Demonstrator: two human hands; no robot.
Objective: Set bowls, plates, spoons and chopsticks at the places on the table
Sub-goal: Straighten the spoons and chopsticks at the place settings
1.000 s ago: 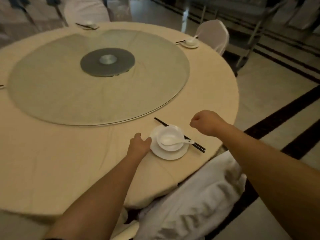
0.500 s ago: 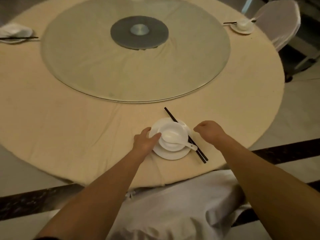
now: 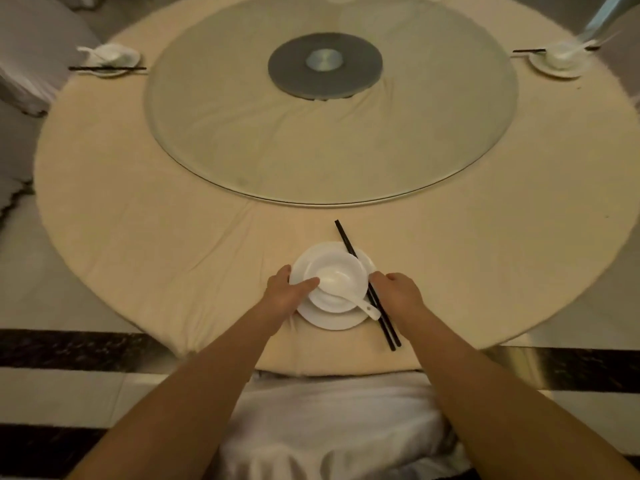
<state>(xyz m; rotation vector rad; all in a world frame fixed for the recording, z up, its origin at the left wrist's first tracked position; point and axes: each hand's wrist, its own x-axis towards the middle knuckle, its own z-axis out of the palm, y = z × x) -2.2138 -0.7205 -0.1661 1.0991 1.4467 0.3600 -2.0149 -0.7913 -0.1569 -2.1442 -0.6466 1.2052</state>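
At the near edge of the round table (image 3: pixel 166 244) stands a white plate (image 3: pixel 334 323) with a white bowl (image 3: pixel 349 268) on it. A white spoon (image 3: pixel 365 306) lies in the bowl, its handle pointing to the lower right. Two black chopsticks (image 3: pixel 346 240) lie slanted along the plate's right side, partly over its rim. My left hand (image 3: pixel 287 293) holds the plate's left edge, thumb across the bowl's rim. My right hand (image 3: pixel 400 293) has its curled fingers on the chopsticks at their middle.
A large glass turntable (image 3: pixel 242 140) with a grey hub (image 3: pixel 325 65) fills the table's middle. Set places sit at the far left (image 3: pixel 114 57) and far right (image 3: pixel 561 62). A white-covered chair (image 3: pixel 329 431) is right below me, another (image 3: pixel 31 67) at the far left.
The view has swung to face the place head-on. My right hand came down from above the table onto the chopsticks. My left thumb has moved onto the bowl's rim.
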